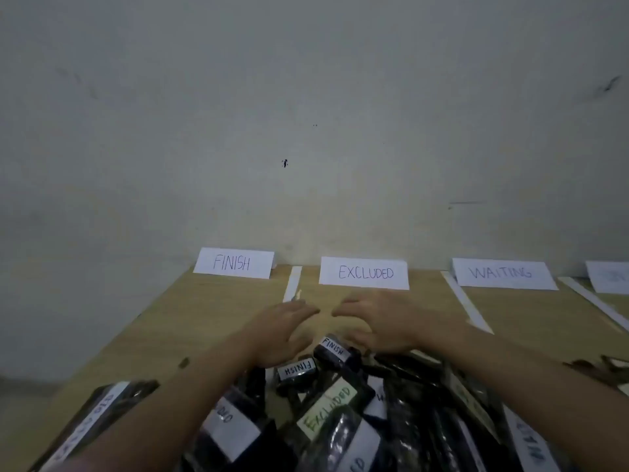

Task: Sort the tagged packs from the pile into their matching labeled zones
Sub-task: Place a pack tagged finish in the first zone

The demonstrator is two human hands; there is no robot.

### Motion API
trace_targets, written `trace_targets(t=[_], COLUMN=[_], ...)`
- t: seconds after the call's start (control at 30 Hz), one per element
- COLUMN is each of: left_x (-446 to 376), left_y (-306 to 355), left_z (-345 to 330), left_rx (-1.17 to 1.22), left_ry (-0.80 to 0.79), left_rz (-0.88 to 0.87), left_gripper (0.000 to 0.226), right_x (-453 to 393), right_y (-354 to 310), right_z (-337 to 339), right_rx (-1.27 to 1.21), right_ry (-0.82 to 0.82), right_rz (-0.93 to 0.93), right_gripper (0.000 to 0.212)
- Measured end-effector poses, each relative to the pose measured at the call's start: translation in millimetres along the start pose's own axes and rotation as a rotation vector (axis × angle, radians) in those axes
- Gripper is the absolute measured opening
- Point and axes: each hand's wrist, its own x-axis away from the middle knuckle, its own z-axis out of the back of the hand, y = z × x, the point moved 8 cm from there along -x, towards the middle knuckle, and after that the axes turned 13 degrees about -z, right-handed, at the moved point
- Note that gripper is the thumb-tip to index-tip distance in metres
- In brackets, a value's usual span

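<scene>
Pile of dark tagged packs (374, 413) heaped at the near edge of the wooden tabletop (190, 321), well short of the EXCLUDED card (364, 273). Topmost toward that card: a pack tagged FINISH (335, 350), another FINISH pack (297, 369) just left of it, an EXCLUDED pack (328, 412) nearer the camera. Left hand (286, 330) and right hand (377, 323) both over bare wood between the pile and the EXCLUDED card, palms down, fingers (308, 311) relaxed and slightly spread, holding nothing, fingertips nearly meeting. Left of the EXCLUDED card, past a white strip (292, 284): FINISH card (234, 263). Right of it: WAITING card (502, 274), then a blurred, unreadable card (609, 281).
</scene>
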Motion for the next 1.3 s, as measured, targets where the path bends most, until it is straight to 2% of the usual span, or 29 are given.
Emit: trace_targets(t=[0.17,0.23,0.3,0.37,0.53,0.63,0.7,0.77,0.87,0.93,1.1,1.3], left_x=[-22,-27,-31,-33,-28,-24,-22,-20,-14,-7,24,78], left_y=[-24,-30,-32,-36,-39,-37,-37,-38,-42,-49,-91,-174], left_z=[-32,-39,-40,-38,-8,12,20,24,27,29,30,25], left_rx=[0.182,0.257,0.340,0.477,0.943,1.163,1.334,1.427,1.442,1.420,1.371,1.152], left_ry=[-0.068,-0.070,-0.052,0.005,0.389,0.582,0.639,0.648,0.647,0.654,0.710,0.717], left_rz=[0.013,0.015,0.013,0.049,0.087,0.081,0.077,0.082,0.094,0.106,0.207,0.440], left_gripper=[0.051,0.051,0.050,0.046,0.041,0.038,0.039,0.041,0.038,0.036,0.030,0.032], right_x=[-29,-36,-41,-46,-46,-38,-33,-31,-35,-44,-86,-171], right_y=[7,7,7,11,39,46,48,45,35,24,-20,-84], right_z=[-46,-55,-55,-47,-6,15,28,39,46,47,44,32], right_rx=[0.074,-0.038,-0.178,-0.281,-0.660,-0.973,-1.140,-1.172,-1.171,-1.155,-1.012,-0.750], right_ry=[-0.218,-0.247,-0.246,-0.191,0.105,0.242,0.291,0.296,0.250,0.222,0.154,0.149], right_rz=[-0.126,-0.121,-0.107,-0.087,-0.133,-0.134,-0.095,-0.056,-0.031,-0.028,0.026,0.082], right_gripper=[0.047,0.044,0.031,0.019,0.045,0.038,0.032,0.035,0.051,0.054,0.049,0.047])
